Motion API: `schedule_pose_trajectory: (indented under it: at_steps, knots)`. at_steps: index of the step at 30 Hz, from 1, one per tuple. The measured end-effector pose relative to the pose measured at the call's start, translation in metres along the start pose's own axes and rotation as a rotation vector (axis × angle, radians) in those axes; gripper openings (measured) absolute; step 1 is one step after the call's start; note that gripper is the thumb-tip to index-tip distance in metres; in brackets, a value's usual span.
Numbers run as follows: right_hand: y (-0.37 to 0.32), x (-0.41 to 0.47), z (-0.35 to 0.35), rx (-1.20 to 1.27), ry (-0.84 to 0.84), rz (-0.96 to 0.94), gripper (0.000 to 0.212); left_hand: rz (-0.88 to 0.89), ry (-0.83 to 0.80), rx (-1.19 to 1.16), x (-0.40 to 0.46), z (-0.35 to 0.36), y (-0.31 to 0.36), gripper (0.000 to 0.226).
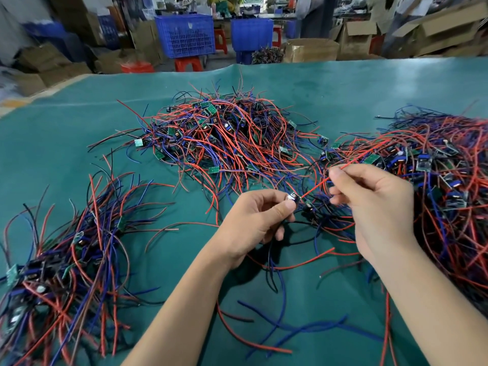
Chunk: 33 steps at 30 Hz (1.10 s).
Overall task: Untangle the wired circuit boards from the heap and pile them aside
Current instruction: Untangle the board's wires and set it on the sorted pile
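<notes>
Lying on the left of the table [79,107] is the sorted pile [66,260]. The left hand [253,220] pinches a small circuit board [292,198]; the right hand [375,204] pinches its red wire [317,187] by the big heap [435,180]. It looks light and bendy, so hold the board's edges. No writing can be read.

Left hand [253,220]: bare, no glove, ring or watch.
Right hand [375,204]: bare, likewise.
Forearms: both uncovered, no sleeve in view.
Fingernails: short, unpainted.
</notes>
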State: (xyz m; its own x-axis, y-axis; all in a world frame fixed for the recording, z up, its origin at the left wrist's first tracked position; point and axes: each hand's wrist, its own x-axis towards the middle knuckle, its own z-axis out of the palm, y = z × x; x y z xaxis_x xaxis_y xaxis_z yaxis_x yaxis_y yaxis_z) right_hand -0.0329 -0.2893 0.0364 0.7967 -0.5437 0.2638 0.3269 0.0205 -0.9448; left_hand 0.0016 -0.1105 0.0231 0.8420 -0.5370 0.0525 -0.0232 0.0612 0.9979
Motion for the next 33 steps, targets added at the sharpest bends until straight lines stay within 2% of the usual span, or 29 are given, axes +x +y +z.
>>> schedule_pose_trajectory:
  at_steps: [5,8,10,13,14,17,21,24,30,33]
  knots:
    - [-0.01,0.012,-0.015,0.096,0.291,-0.139,0.017,0.025,0.036,-0.1,0.001,0.0,-0.002,0.009]
    - [-0.011,0.011,-0.011,0.112,0.329,-0.142,0.016,0.068,0.083,-0.186,0.003,-0.007,-0.001,0.004]
    - [-0.006,0.001,-0.001,0.071,0.178,-0.072,0.017,0.094,0.107,-0.25,0.004,-0.01,0.0,0.01]
    - [0.006,-0.02,0.016,-0.231,-0.211,-0.034,0.021,0.107,0.076,-0.246,0.003,-0.008,-0.001,0.018]
    - [0.009,-0.026,0.019,-0.326,-0.276,-0.061,0.023,0.105,0.048,-0.23,0.003,-0.006,-0.002,0.017]
    - [0.011,-0.028,0.02,-0.392,-0.266,-0.151,0.019,0.088,0.006,-0.192,0.003,-0.002,-0.004,0.014]
    - [0.009,-0.023,0.012,-0.413,-0.325,-0.197,0.006,0.098,0.048,-0.101,0.003,0.0,-0.005,0.009]
    - [0.005,-0.021,0.011,-0.419,-0.263,-0.254,0.009,0.14,0.14,0.038,0.004,0.0,-0.008,0.013]
    - [-0.005,-0.007,0.002,-0.195,-0.159,-0.207,0.01,0.136,0.214,0.086,0.006,-0.002,-0.01,0.01]
    - [-0.019,0.011,-0.019,0.0,0.065,-0.128,0.01,0.111,0.282,0.148,0.006,-0.008,-0.012,0.009]
